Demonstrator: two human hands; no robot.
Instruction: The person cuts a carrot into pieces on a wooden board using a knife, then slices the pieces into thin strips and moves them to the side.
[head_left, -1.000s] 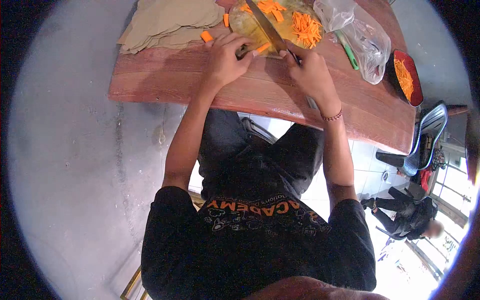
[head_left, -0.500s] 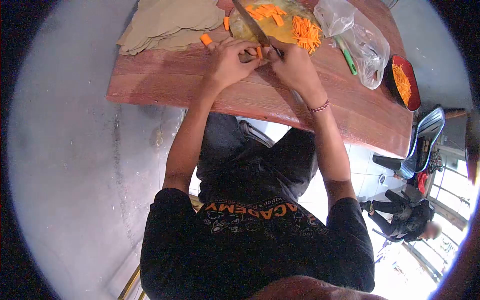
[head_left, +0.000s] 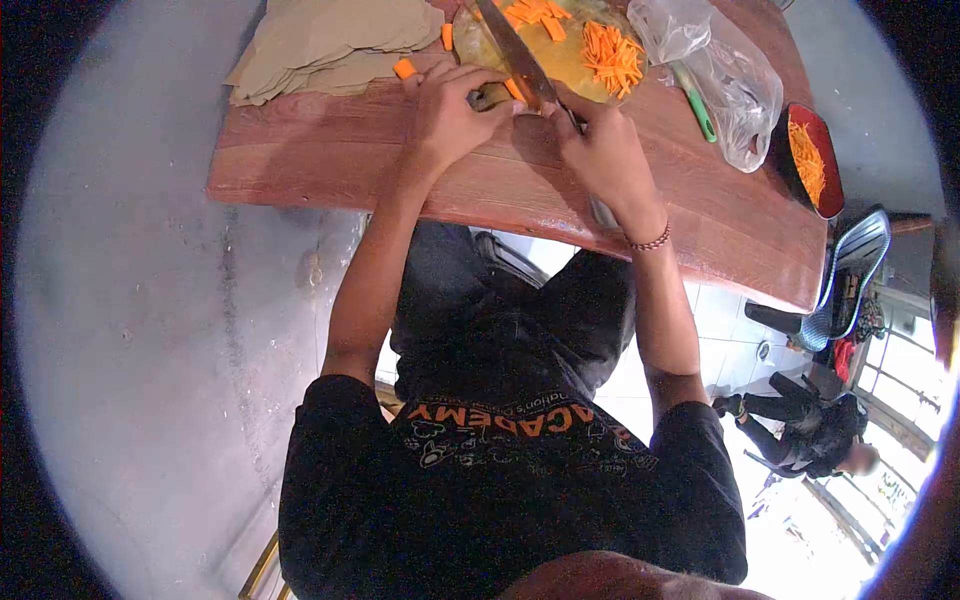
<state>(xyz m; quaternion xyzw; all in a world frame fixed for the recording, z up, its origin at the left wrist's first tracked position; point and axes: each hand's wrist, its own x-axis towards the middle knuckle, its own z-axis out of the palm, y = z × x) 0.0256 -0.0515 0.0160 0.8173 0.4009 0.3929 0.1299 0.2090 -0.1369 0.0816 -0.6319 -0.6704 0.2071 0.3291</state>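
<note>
My right hand (head_left: 605,150) grips the handle of a large knife (head_left: 510,50) whose blade points away over a round wooden cutting board (head_left: 555,60). My left hand (head_left: 450,105) presses a small carrot piece (head_left: 513,90) against the near edge of the board, right beside the blade. Thin carrot sticks (head_left: 612,52) lie piled on the board's right side, and carrot chunks (head_left: 530,12) lie at its far side. The knife handle is hidden in my fist.
The red-brown wooden table (head_left: 400,160) carries a folded tan cloth (head_left: 320,45) at the left, a clear plastic bag (head_left: 725,75) with a green-handled tool (head_left: 700,112), and a dark bowl of carrot strips (head_left: 810,160). A person crouches on the floor at lower right (head_left: 815,435).
The knife blade shifted slightly along the carrot piece between cuts, and both hands stayed at the board's near edge. The view wobbled a little.
</note>
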